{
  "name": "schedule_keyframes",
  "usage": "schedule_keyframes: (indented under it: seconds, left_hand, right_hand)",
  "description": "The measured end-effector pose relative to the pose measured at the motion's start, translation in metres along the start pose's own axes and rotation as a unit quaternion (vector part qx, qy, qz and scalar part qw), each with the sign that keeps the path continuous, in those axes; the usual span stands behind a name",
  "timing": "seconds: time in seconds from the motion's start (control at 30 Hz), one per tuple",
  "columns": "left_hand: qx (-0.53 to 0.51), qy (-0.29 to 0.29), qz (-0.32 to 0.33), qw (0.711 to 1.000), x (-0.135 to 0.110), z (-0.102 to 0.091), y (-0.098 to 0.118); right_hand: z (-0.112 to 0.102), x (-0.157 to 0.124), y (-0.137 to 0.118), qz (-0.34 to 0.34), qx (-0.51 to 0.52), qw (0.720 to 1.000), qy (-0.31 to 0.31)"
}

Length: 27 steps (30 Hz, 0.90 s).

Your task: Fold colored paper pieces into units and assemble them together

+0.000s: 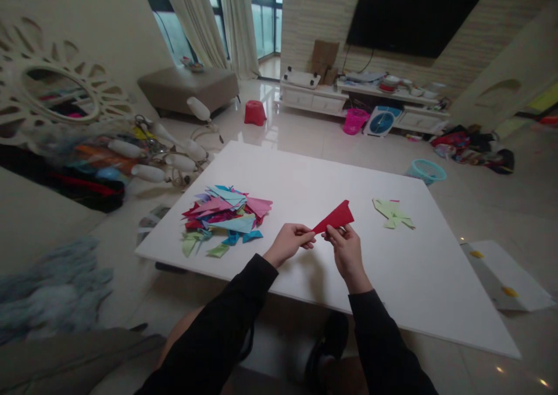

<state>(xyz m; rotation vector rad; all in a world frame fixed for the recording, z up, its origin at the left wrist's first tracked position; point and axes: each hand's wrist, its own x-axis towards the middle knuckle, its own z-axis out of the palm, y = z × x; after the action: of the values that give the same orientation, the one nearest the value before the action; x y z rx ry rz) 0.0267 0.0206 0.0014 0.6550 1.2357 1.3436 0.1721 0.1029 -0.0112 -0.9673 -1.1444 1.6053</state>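
A piece of folded red paper [337,217], wide at its upper right end and narrowing to a point at the lower left, is held just above the white table [279,168]. My left hand [291,241] pinches its narrow tip. My right hand [344,249] grips the lower edge nearer the wide end, with fingers partly behind the paper. To the left lies a heap of folded paper pieces [231,209] in pink, blue, red, purple and green. Over on the right side of the table rest pale green folded papers [392,213].
Lamp arms with white shades [181,161] stand close to the table's left edge. A blue basket [426,171] is beyond the far right corner. On the floor at right lies a white board [508,276] with yellow spots. Farther off is a red stool [255,113].
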Motion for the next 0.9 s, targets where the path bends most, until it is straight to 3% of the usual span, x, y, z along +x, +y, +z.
schedule_keyframes:
  seconds: [0.1,0.2,0.27,0.37,0.4,0.47,0.6,0.73,0.83,0.9]
  left_hand:
    - [-0.003,0.028,-0.019,0.999,-0.001,-0.007,0.004]
    - [-0.03,0.056,-0.037,0.997,0.0,-0.011,0.009]
    - [-0.042,0.06,-0.048,0.996,0.002,-0.012,0.012]
    - [-0.031,0.037,-0.07,0.996,0.007,-0.015,0.017]
    - [-0.024,0.028,-0.078,0.996,0.009,-0.017,0.019]
    - [-0.019,0.013,-0.089,0.996,0.014,-0.02,0.021]
    - [-0.063,0.044,-0.076,0.994,0.021,-0.028,0.024]
    - [-0.094,0.103,-0.053,0.989,0.023,-0.027,0.029]
    - [-0.075,0.087,-0.055,0.992,0.022,-0.021,0.032]
    - [-0.062,0.085,-0.058,0.993,0.02,-0.016,0.031]
  right_hand:
    - [-0.001,0.003,0.002,-0.079,-0.03,0.993,0.083]
    - [-0.009,0.005,-0.001,-0.225,-0.143,0.954,0.137]
    - [-0.013,0.003,-0.002,-0.339,-0.287,0.892,0.08]
    - [-0.011,-0.002,0.001,-0.461,-0.473,0.75,-0.038]
    - [-0.009,-0.003,0.003,-0.483,-0.503,0.715,-0.059]
    - [-0.005,0.0,0.006,-0.505,-0.529,0.678,-0.084]
    - [0.002,0.029,0.005,-0.489,-0.568,0.653,-0.109]
    - [0.014,0.095,0.006,-0.402,-0.64,0.647,-0.103]
    - [0.03,0.15,0.014,-0.297,-0.676,0.666,-0.107]
    - [0.042,0.181,0.022,-0.266,-0.67,0.685,-0.108]
